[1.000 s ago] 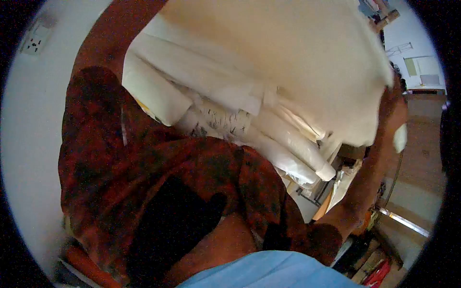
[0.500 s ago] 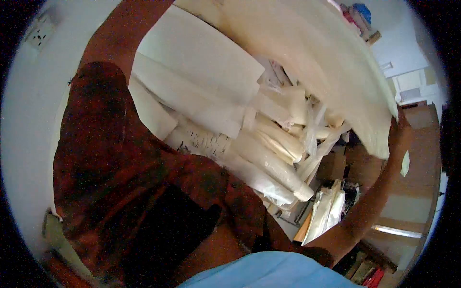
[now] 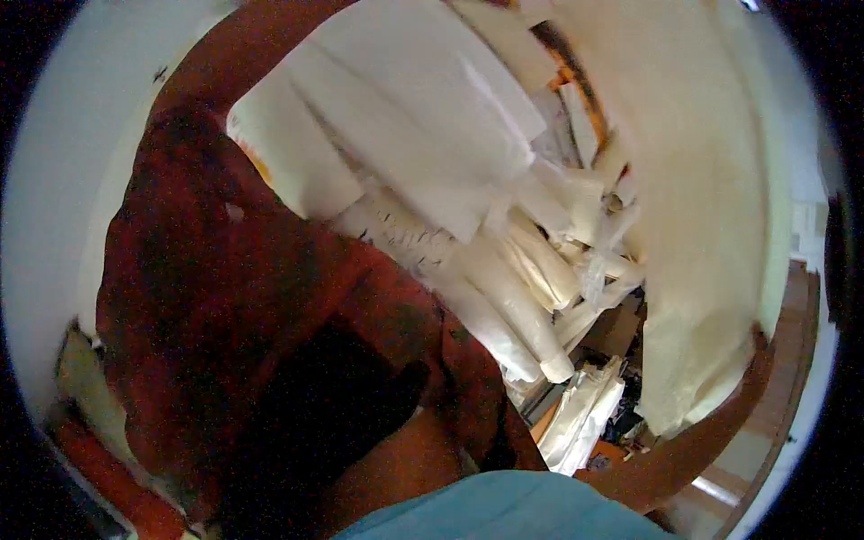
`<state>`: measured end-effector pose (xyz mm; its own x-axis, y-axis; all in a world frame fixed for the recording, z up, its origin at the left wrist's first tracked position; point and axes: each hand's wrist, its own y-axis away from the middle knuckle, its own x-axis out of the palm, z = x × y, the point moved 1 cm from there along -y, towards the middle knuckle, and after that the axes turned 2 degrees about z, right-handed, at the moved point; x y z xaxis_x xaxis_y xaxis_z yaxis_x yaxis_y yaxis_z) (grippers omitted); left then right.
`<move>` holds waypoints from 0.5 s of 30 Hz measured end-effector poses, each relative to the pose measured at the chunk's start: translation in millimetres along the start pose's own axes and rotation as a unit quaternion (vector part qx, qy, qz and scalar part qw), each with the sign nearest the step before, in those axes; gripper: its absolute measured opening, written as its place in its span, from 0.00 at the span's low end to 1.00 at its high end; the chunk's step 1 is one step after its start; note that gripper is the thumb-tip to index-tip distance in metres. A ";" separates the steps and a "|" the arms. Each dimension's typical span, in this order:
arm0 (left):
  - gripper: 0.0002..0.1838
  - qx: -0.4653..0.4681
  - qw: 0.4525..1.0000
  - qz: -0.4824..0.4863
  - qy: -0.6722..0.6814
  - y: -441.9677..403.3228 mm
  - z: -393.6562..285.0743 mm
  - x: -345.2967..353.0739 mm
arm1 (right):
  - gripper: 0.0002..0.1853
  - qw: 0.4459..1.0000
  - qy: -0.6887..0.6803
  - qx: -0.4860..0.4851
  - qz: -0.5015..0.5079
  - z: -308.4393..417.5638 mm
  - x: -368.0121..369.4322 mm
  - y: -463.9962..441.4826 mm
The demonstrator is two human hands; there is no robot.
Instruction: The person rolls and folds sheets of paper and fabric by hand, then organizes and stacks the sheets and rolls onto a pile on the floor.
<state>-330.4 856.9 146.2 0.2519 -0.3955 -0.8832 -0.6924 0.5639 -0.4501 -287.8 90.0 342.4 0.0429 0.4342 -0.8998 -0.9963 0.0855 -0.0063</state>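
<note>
A large cream sheet (image 3: 702, 198) hangs down the right side of the view, its lower end curling at the corner. My right hand (image 3: 761, 349) grips the sheet's lower right edge, with the fingers partly hidden by it. From the left, my left forearm (image 3: 261, 45) reaches up and leaves the view at the top, so the left hand does not show. Between my arms lie wide white sheets (image 3: 423, 108), with several cream rolls (image 3: 513, 297) in clear plastic beside them.
Below the rolls lies a bundle of crumpled pale wrapping (image 3: 585, 418). A pale wall (image 3: 72, 225) runs along the left. Brown panelling (image 3: 796, 315) stands at the far right. An orange-edged item (image 3: 580, 85) shows behind the sheet.
The cream sheet has swung from a slant across the top to hang nearly upright at the right. My right hand has moved lower with its edge, and the view has turned.
</note>
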 end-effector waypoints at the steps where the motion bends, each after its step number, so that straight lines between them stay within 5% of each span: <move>1: 0.31 -0.042 0.996 0.009 0.078 24.0 -26.4 1.8 | 0.28 0.998 -0.070 0.006 -0.007 -10.0 12.9 8.8; 3: 0.39 -0.070 0.994 0.085 -0.018 72.6 -80.1 7.1 | 0.28 0.986 -0.164 0.013 -0.024 -22.0 43.7 25.8; 6: 0.40 -0.179 0.976 0.009 -0.120 144.7 -121.4 16.0 | 0.29 0.985 -0.170 0.002 -0.042 -15.2 129.2 33.8; 9: 0.40 -0.484 0.801 -0.203 -0.289 240.4 -130.3 67.8 | 0.29 0.984 -0.173 -0.025 -0.032 -4.1 214.7 47.6; 12: 0.52 -0.627 0.690 -0.343 -0.113 319.7 -148.1 133.5 | 0.29 0.981 -0.189 -0.049 -0.008 13.3 277.5 58.0; 15: 0.54 -0.597 0.668 -0.441 0.056 288.2 -173.1 142.6 | 0.29 0.976 -0.206 -0.070 0.014 32.0 319.3 63.0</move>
<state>-611.1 837.5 -86.7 0.9122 -0.2811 -0.2982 -0.3699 -0.8780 -0.3039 -334.5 262.7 68.7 0.0122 0.7609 -0.6487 -0.9967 -0.0428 -0.0689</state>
